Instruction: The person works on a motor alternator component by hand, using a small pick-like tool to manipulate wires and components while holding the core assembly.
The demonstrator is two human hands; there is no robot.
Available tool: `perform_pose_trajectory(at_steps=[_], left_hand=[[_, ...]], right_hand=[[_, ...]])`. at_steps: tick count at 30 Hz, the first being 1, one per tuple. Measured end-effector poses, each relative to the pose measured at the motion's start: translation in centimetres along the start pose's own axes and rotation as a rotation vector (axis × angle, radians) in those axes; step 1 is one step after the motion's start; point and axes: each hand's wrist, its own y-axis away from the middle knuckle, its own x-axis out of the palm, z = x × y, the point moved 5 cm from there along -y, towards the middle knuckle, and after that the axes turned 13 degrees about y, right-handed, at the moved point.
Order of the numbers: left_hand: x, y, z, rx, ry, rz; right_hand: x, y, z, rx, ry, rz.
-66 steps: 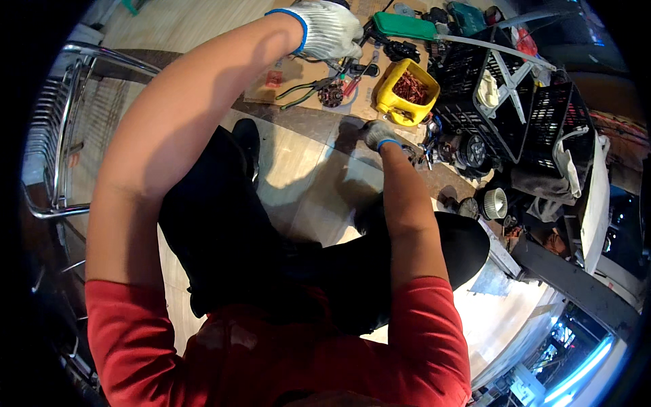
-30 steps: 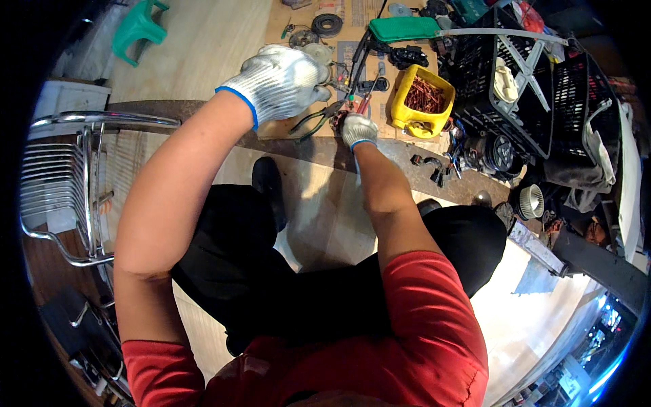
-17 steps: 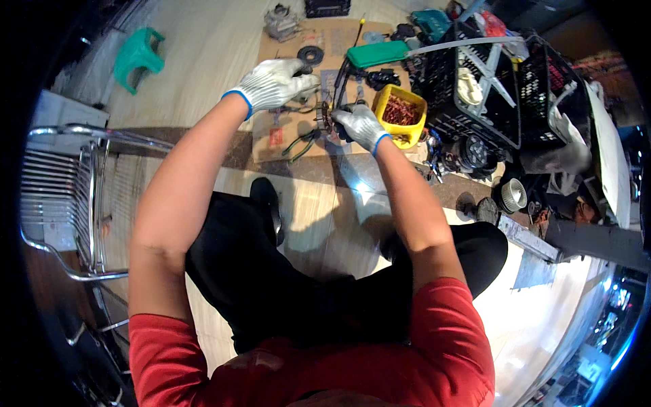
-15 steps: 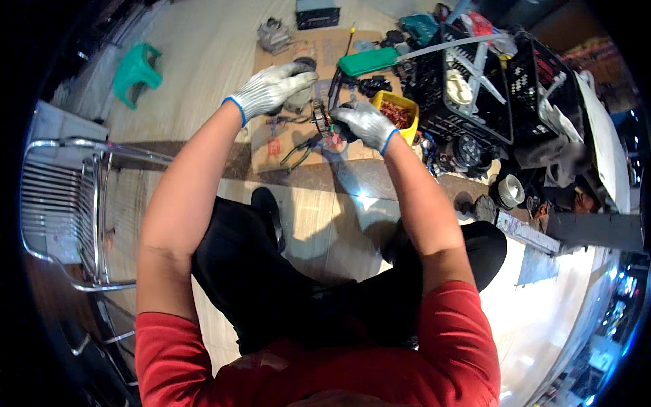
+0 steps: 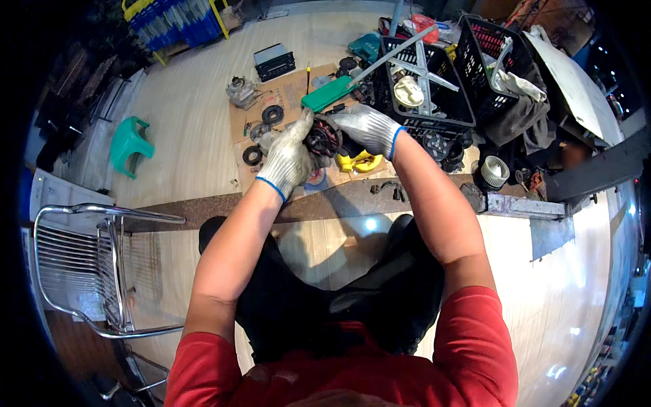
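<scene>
Both my hands wear white knit gloves with blue cuffs. My left hand [image 5: 290, 157] is closed around the left side of a dark round motor part [image 5: 323, 138] with reddish copper-coloured windings. My right hand [image 5: 371, 130] grips its right edge, with the fingertips partly hidden behind it. The part is raised above a flattened cardboard sheet [image 5: 290, 90]. A black ring [image 5: 272, 114] and a second, smaller black ring [image 5: 252, 156] lie beyond and beside my left hand. A yellow object [image 5: 361, 162] shows below my right hand, partly covered.
A green long-shaped thing [image 5: 327, 94] lies beyond my hands. A grey metal housing [image 5: 241, 92] sits at the cardboard's far left. Black crates [image 5: 451, 121] of parts stand on the right, near a white fan wheel [image 5: 494, 172]. A green stool [image 5: 131, 147] and metal chair [image 5: 76, 261] are on the left.
My view has shifted. My hands have come together around the round motor part, which now shows its windings face. The pliers and the copper scraps in the yellow container no longer show.
</scene>
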Motion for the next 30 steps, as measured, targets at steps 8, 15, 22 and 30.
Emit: perform_pose_trajectory(at_steps=[8, 15, 22, 30], left_hand=[[-1.8, -0.2, -4.3, 0.177, 0.035, -0.036], [-1.3, 0.3, -4.7, 0.201, -0.018, -0.081], [0.5, 1.7, -5.0, 0.213, 0.019, -0.091], [-1.6, 0.6, -4.7, 0.209, 0.053, -0.068]], right_hand=[[-1.0, 0.4, 1.1, 0.338, -0.207, -0.028], [-1.2, -0.5, 2.3, 0.206, 0.067, 0.076], [-3.0, -0.2, 3.0, 0.172, 0.101, -0.172], [-3.0, -0.1, 4.0, 0.064, 0.148, -0.363]])
